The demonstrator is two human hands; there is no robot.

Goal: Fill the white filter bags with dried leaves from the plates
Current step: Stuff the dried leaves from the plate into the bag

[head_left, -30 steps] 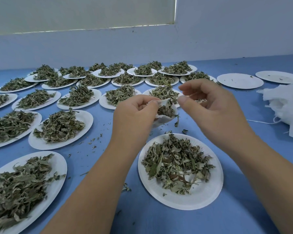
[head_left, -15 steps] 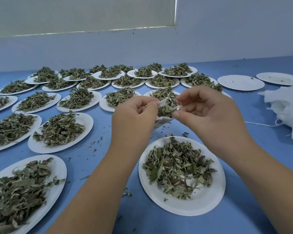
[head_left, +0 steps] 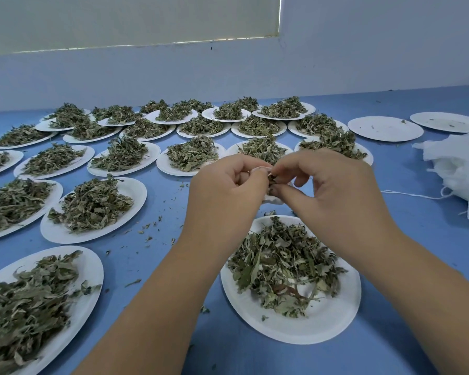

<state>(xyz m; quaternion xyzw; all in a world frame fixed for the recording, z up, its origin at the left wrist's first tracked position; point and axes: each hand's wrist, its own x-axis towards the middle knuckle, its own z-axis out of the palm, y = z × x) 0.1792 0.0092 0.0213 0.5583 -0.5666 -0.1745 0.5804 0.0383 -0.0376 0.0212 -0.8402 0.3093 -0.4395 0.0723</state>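
Toward the near edge of the blue desk point(head_left: 417, 239), right of centre: one white plate point(head_left: 317, 331) carrying loose dried leaves point(head_left: 284, 269). Above its far rim: left hand point(head_left: 225, 190), fingers curled and pinching the mouth of a white filter bag point(head_left: 275, 199); right hand point(head_left: 333, 190), thumb and forefinger pinching leaf fragments at that mouth. Beyond, rows of heaped plates point(head_left: 161, 165) reach the far edge, two nearly bare plates point(head_left: 385, 131) sit at the far right corner, and a pile of filter bags point(head_left: 460, 171) lies at the right edge.

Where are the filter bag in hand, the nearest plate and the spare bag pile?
filter bag point(head_left: 274, 199), head view, white bottom showing below the fingers.
nearest plate point(head_left: 295, 330), head view, bare front rim.
bag pile point(head_left: 462, 169), head view, middle of the heap.
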